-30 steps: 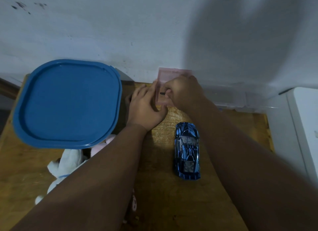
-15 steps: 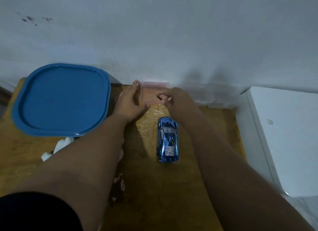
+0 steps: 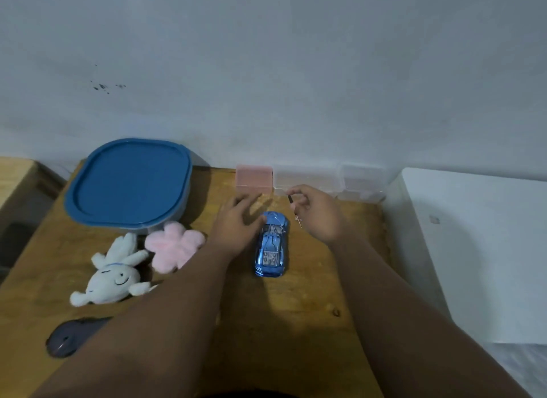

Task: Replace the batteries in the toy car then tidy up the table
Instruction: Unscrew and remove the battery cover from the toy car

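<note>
Toy car (image 3: 271, 245), shiny blue, sits mid-table (image 3: 296, 323) on the wood, nose pointing to the far wall. Left hand (image 3: 236, 223) lies flat and loose, fingers spread, thumb touching the car's far-left corner, gripping nothing. Right hand (image 3: 318, 212) hovers just right of the car, pinching a thin dark screwdriver (image 3: 294, 209) between fingertips. Pink box (image 3: 254, 178) and clear boxes (image 3: 325, 180) line the far wall; blue-lidded tub (image 3: 130, 181), pink plush (image 3: 174, 246) and white plush (image 3: 111, 274) sit left.
</note>
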